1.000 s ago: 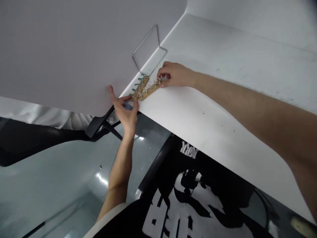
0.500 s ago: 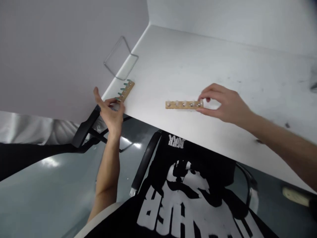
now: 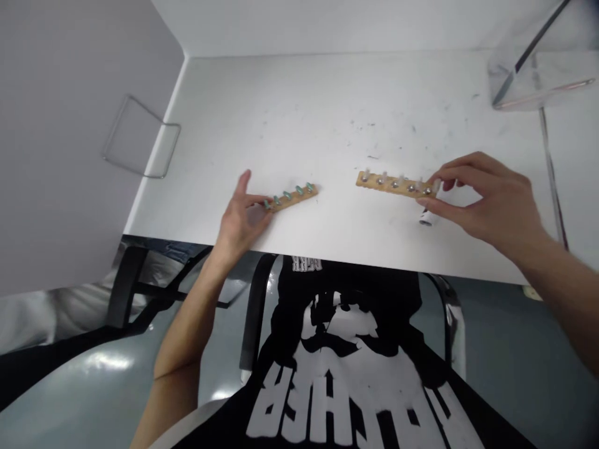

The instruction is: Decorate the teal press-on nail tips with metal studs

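Two narrow wooden strips lie on the white table (image 3: 327, 106). One strip (image 3: 291, 197), studded with green-capped pegs, sits near the front edge; my left hand (image 3: 241, 215) pinches its left end with thumb and fingertips. The other strip (image 3: 393, 184), carrying silvery pegs, lies to the right, and my right hand (image 3: 482, 199) grips its right end between thumb and fingers. A small white cylinder (image 3: 427, 217) rests on the table just under my right fingers.
A bent wire stand (image 3: 140, 137) sits at the table's left edge against a grey partition (image 3: 60, 125). A clear plastic stand (image 3: 528, 68) is at the back right. A black chair arm (image 3: 124, 280) and chair frame are below the table's front edge.
Both strips were crossed at the left edge by the wire stand. My right hand carried the silver-pegged strip to the right; my left hand slid the green-pegged strip toward the middle. The view swung right.
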The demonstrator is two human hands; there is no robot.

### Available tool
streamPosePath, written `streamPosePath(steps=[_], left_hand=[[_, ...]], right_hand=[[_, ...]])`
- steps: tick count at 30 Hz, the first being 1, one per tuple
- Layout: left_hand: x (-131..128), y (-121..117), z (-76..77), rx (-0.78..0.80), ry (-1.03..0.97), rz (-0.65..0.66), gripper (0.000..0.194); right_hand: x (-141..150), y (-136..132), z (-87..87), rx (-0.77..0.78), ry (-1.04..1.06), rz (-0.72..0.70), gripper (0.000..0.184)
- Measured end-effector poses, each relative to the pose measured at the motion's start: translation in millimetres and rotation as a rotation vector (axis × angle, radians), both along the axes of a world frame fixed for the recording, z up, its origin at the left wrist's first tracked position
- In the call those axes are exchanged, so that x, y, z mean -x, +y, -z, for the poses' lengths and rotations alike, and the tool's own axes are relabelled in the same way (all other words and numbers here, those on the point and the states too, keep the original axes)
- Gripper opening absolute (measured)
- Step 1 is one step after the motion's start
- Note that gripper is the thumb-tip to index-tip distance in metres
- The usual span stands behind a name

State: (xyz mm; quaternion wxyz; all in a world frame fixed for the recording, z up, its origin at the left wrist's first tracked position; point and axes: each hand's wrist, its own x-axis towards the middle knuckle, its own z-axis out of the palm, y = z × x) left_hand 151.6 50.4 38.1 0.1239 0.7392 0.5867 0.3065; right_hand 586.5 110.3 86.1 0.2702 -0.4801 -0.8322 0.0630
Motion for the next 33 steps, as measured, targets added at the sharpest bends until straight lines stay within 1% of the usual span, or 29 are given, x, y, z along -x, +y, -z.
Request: streamPosePath(steps=[4, 6, 9, 12, 18, 22, 28, 30, 31, 33], left_hand=[[-43, 20, -4.3, -0.034, 0.078, 0.294, 0.087], [-62, 27, -8.1, -0.042, 0.102, 0.403, 0.084], [-83, 36, -13.2, -0.017, 0.097, 0.505, 0.078], [-95, 44, -15.1, 0.026, 0.055, 0.574, 0.077], [-105, 56, -15.4, 0.139, 0.011, 0.616, 0.079], [-108, 62, -13.0, 0.164, -0.022, 0.632, 0.08], [-108, 61, -9.9, 0.184, -0.067, 0.581, 0.076], [-107, 60, -10.3, 0.193, -0.069, 0.579, 0.076], [-107, 60, -10.6, 0.191, -0.072, 0.58, 0.077], [-106, 60, -11.4, 0.179, -0.073, 0.58, 0.078]], right_hand=[[2, 18, -0.8, 0.117, -0.001, 0.03, 0.046], [5, 29, -0.1, 0.193, -0.021, 0.025, 0.045], [11, 43, 4.2, 0.289, -0.059, 0.013, 0.04], [16, 54, 11.6, 0.334, -0.096, 0.023, 0.039], [20, 69, 22.0, 0.378, -0.185, 0.024, 0.036], [18, 73, 24.7, 0.394, -0.211, -0.007, 0.043], [25, 71, 33.0, 0.417, -0.213, -0.051, 0.049], [25, 70, 28.9, 0.434, -0.217, -0.069, 0.054], [21, 70, 23.6, 0.433, -0.215, -0.072, 0.059], [6, 69, 5.9, 0.399, -0.194, -0.031, 0.068]])
